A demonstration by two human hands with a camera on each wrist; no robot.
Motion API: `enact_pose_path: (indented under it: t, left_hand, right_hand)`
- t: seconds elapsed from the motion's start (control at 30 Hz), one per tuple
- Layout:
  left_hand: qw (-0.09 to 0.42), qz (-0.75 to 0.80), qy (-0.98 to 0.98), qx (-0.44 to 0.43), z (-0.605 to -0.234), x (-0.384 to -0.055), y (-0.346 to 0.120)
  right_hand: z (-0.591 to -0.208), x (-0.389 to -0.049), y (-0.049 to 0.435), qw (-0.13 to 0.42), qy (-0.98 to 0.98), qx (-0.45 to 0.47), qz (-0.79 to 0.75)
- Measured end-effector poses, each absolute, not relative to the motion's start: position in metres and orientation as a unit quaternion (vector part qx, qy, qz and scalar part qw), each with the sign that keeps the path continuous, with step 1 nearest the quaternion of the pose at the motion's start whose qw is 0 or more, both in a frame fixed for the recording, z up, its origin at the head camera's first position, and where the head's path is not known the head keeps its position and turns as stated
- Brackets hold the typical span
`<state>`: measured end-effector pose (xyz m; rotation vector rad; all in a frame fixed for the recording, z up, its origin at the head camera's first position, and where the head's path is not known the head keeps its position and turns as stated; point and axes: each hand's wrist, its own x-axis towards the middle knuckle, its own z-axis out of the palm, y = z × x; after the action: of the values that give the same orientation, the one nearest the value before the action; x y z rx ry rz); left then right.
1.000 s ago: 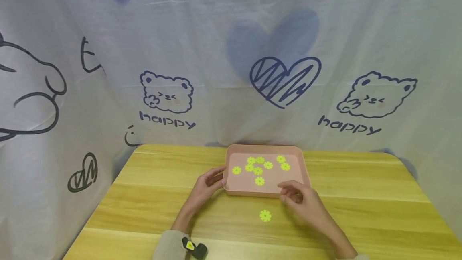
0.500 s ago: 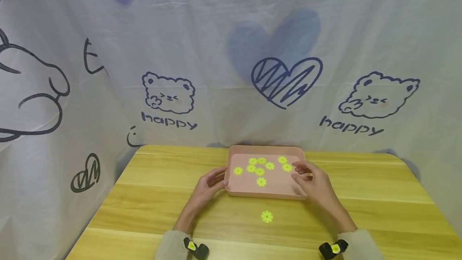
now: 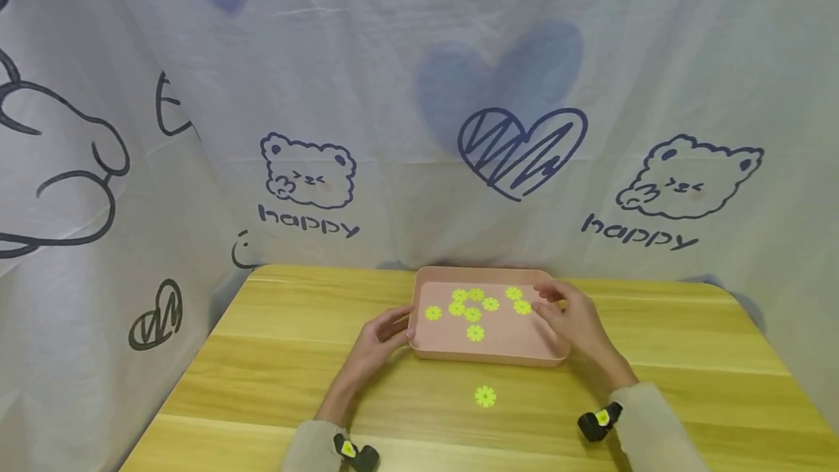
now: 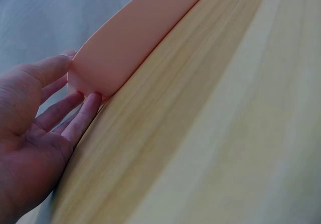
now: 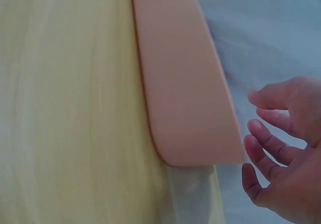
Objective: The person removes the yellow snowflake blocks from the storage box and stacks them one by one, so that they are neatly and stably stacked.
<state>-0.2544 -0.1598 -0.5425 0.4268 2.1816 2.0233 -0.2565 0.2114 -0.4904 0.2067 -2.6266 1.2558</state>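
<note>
A shallow pink tray (image 3: 488, 358) lies on the wooden table, with several yellow-green flower-shaped pieces (image 3: 475, 333) scattered in it. My left hand (image 3: 376, 341) grips the tray's left side; in the left wrist view its thumb is at the rim and its fingertips (image 4: 93, 98) rest against the outer wall (image 4: 125, 43). Over the tray's right edge hovers my right hand (image 3: 577, 319), its fingers loosely bent and a gap between thumb and forefinger. In the right wrist view that hand (image 5: 288, 148) holds nothing and is beside the tray's corner (image 5: 195, 138).
One more flower-shaped piece (image 3: 485, 396) lies on the table (image 3: 419, 414) in front of the tray. Behind the table's far edge hangs a pale printed cloth (image 3: 406, 188), which also covers the sides. Small black wrist devices (image 3: 598, 423) sit at both sleeves.
My right hand has moved from the tray's front right part back and rightward to its right edge. The left hand has stayed at the left side; the pieces lie as before.
</note>
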Motion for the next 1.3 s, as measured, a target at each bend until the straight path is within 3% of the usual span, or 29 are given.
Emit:
enact_pose_path:
  t: [0.3, 0.57, 1.07, 1.3]
  left_hand:
    - [0.066, 0.673, 0.722, 0.145, -0.541, -0.254, -0.16]
    - [0.063, 0.673, 0.723, 0.144, -0.539, -0.254, -0.161]
    - [0.064, 0.678, 0.717, 0.147, -0.539, -0.254, -0.159]
    - [0.067, 0.674, 0.722, 0.142, -0.54, -0.252, -0.16]
  right_hand:
    - [-0.498, -0.271, 0.206, 0.103, -0.913, 0.096, 0.383]
    - [-0.501, -0.278, 0.197, 0.055, -0.942, 0.075, 0.321]
    - [-0.511, -0.285, 0.192, 0.066, -0.963, 0.083, 0.247]
    - [-0.509, -0.284, 0.19, 0.043, -0.963, 0.082, 0.255]
